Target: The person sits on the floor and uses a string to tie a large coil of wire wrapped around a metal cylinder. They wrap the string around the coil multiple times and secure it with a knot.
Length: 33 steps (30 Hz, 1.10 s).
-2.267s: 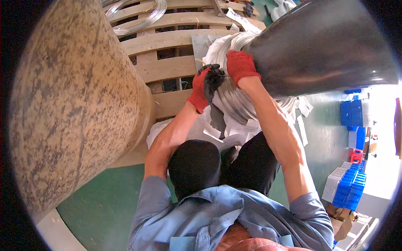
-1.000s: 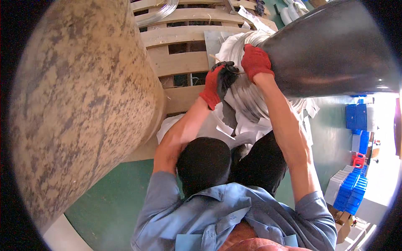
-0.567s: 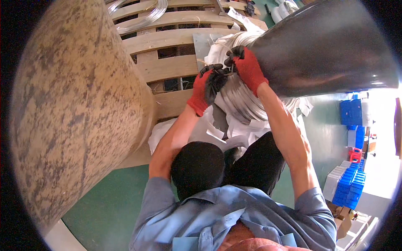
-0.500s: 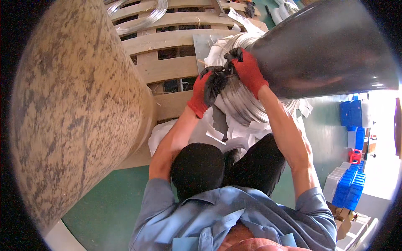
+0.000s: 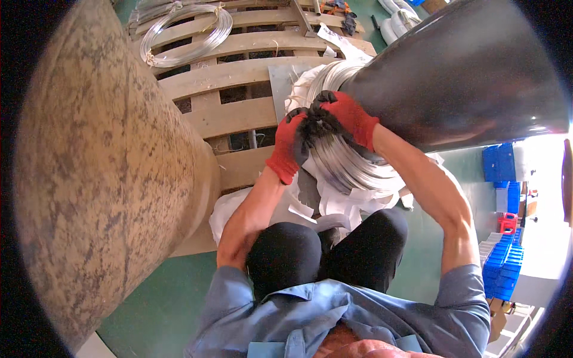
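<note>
A thick coil of silvery wire (image 5: 349,162) lies in front of my knees, with white wrapping (image 5: 364,200) spread under and around it. My left hand (image 5: 292,140), in a red glove with black palm and fingers, is closed at the coil's left side. Its fingertips meet those of my right hand (image 5: 343,116), gloved alike, which is closed over the top of the strands. Both sets of fingers are curled in together at one spot on the coil. What they pinch there is hidden by the gloves.
A large mottled brown cylinder (image 5: 119,191) stands at left, and a big black one (image 5: 459,77) at right. Beneath the coil is a slatted wooden pallet (image 5: 239,71), bearing a thinner wire ring (image 5: 224,36). Blue crates (image 5: 501,268) and a red stool (image 5: 508,223) are at far right.
My hands have drawn closer together at the coil, and my right elbow has swung outward. The view has shifted slightly, showing more of the thinner wire ring.
</note>
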Each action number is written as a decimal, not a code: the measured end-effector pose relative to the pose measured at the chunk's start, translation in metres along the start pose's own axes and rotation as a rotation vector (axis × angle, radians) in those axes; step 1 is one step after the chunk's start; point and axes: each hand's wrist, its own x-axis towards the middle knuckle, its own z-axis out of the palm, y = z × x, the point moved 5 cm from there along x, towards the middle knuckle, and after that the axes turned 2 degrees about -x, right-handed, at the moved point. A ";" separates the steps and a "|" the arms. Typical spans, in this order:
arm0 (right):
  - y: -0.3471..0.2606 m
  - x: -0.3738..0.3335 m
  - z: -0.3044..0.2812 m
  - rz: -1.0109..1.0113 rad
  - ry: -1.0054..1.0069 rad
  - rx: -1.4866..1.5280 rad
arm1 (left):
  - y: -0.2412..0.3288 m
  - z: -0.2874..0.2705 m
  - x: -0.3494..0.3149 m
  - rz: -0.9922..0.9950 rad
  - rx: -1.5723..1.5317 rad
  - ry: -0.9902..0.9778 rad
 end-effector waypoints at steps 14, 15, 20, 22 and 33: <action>-0.027 -0.031 0.025 -0.222 -0.091 -0.883 | -0.045 -0.026 -0.011 -0.584 -0.618 0.105; -0.027 -0.030 0.023 -0.213 -0.077 -0.874 | -0.038 -0.023 -0.005 -0.588 -0.527 0.065; -0.012 -0.047 0.037 -0.267 -0.042 -0.920 | -0.067 -0.042 -0.018 -0.163 0.116 -0.020; -0.016 -0.040 0.039 -0.313 0.051 -0.990 | -0.061 -0.042 -0.016 -0.301 -0.006 0.021; -0.008 -0.043 0.017 0.005 0.419 -0.587 | -0.033 -0.015 -0.017 -0.388 -0.468 0.131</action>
